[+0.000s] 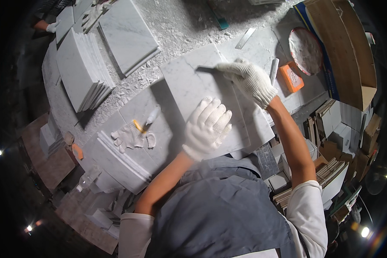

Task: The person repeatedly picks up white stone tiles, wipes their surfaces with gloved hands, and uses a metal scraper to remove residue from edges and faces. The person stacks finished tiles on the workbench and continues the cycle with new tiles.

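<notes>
marble tile (189,86) beside tile stack (84,71), orange box (291,77).

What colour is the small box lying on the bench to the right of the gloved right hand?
The small box is orange, seen in the head view.

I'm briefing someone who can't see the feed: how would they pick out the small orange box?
Start at the big open cardboard box at the bench's right end. Left of it lies a round marble-patterned plate; the small orange box sits just below that, beside the right hand. It is the only bright orange block there.
</notes>
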The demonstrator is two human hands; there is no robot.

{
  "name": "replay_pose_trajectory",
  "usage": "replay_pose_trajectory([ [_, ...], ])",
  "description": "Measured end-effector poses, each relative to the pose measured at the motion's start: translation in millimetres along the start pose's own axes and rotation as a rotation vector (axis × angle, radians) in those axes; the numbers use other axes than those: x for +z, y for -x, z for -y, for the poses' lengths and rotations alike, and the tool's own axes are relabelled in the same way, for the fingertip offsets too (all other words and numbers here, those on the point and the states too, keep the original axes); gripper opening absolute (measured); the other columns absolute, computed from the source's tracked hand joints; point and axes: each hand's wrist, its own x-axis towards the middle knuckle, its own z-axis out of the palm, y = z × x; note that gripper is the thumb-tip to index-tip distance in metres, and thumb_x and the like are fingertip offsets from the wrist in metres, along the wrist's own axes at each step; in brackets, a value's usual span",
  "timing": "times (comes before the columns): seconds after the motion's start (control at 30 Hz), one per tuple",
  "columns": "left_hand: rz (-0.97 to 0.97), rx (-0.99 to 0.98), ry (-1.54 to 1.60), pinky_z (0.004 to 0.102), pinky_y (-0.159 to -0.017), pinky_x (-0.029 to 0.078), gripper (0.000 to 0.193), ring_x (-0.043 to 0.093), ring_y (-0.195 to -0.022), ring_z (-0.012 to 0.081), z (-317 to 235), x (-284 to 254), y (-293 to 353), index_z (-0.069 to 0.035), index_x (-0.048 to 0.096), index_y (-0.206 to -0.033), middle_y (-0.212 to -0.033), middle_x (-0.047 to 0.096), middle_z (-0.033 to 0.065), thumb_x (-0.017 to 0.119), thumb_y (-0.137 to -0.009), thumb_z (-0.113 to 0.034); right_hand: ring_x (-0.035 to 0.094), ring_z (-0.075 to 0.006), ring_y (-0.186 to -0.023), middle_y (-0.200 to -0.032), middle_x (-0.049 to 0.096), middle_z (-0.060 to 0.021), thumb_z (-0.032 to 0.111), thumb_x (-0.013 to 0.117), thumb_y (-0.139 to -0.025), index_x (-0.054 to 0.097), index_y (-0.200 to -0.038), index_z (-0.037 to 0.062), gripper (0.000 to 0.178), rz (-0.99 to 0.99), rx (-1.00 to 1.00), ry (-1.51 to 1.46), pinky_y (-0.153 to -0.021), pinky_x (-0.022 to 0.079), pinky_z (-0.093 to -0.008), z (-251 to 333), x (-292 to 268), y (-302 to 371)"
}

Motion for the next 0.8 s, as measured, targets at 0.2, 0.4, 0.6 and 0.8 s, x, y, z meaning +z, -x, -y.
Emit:
replay_pose_trajectory([
  [0.2,-0.025,-0.033,0.075,0.0460,-0.115,0.044,0.031,0.058,-0.127,0.0280,7,-3,8,-0.013,0.072,-0.121,-0.129,0.065,0.0076,0.071,-0.091,-0.025,0.062,-0.0087,-0.071,-0.097,0.071,-0.0046,0.015,0.067,-0.098,0.060,-0.141,0.0015,0.046,-0.130,0.536,-0.560,-0.061,0.049,-0.0217,-4,-45,87],
  [0.4,-0.117,-0.117,-0.160,0.0466,-0.115,0.041,0.031,0.058,-0.127,0.0293,44,-1,-51,-0.011,0.069,-0.123,-0.129,0.065,0.0123,0.066,-0.097,-0.027,0.048,-0.0044,-0.057,-0.087,0.058,0.0024,0.026,0.067,-0.103,0.040,-0.154,-0.0020,0.065,-0.482,0.510,-1.013,-0.047,0.039,-0.0173,-7,-32,163],
  [0.6,0.764,0.091,-0.031,0.0509,-0.094,0.049,0.032,0.063,-0.100,0.0359,4,1,-93,-0.006,0.071,-0.116,-0.106,0.070,0.0171,0.064,-0.099,-0.032,0.045,-0.0053,-0.058,-0.086,0.052,0.0025,0.026,0.066,-0.103,0.048,-0.143,-0.0031,0.053,-0.504,0.547,-1.142,-0.049,0.038,-0.0187,-7,-9,184],
  [0.8,0.478,-0.115,0.882,0.0426,-0.082,0.055,0.026,0.066,-0.089,0.0314,-84,-14,-21,-0.008,0.074,-0.109,-0.097,0.071,0.0119,0.068,-0.095,-0.029,0.053,-0.0060,-0.071,-0.094,0.059,0.0000,0.017,0.061,-0.105,0.060,-0.127,-0.0001,0.027,-0.617,0.556,-1.105,-0.061,0.047,-0.0185,-4,-22,185],
])
